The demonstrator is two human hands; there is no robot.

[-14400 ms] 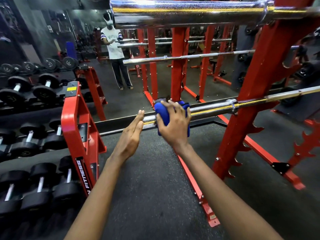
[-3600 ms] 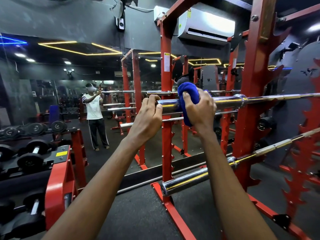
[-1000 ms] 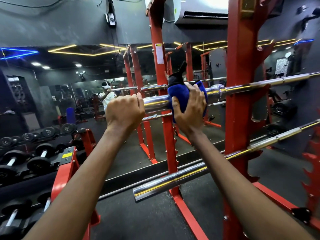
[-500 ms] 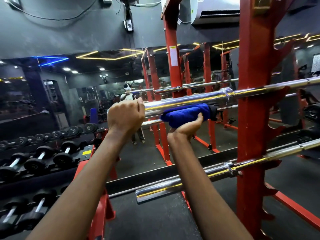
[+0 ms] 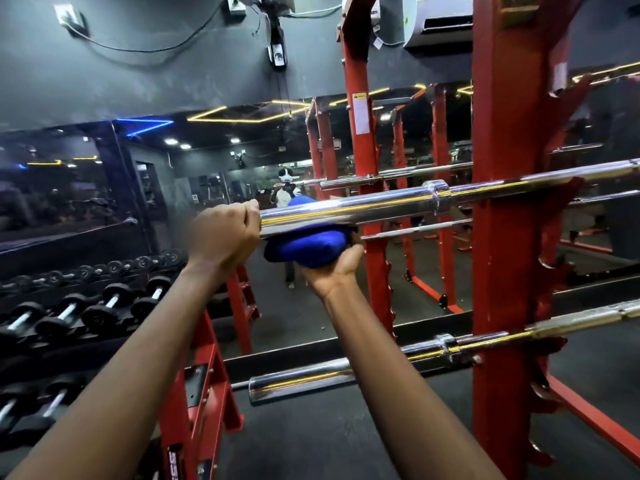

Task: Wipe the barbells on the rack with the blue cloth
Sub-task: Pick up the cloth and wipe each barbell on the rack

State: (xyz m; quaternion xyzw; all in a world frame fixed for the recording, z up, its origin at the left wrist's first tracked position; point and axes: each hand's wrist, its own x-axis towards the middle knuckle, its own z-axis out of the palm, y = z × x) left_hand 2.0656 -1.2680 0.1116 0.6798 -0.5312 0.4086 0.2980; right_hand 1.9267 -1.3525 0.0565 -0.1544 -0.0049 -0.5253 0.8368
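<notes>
A chrome barbell (image 5: 388, 204) lies across the pegs of the red rack (image 5: 502, 237) at chest height. My left hand (image 5: 221, 233) grips the free end of its sleeve in a fist. My right hand (image 5: 332, 268) holds the folded blue cloth (image 5: 304, 245) from below and presses it up against the underside of the sleeve, just right of my left hand. A second chrome barbell (image 5: 346, 374) rests lower on the same rack, untouched.
A dumbbell rack (image 5: 86, 313) with red end frames (image 5: 204, 393) stands at the left. A wall mirror (image 5: 207, 188) ahead reflects the rack and a person. Dark rubber floor (image 5: 346, 438) lies below. More red uprights (image 5: 367, 168) stand behind the bar.
My right hand has swung the cloth from the top of the sleeve to its underside and slid it left toward my left hand. My left hand keeps its grip on the bar end.
</notes>
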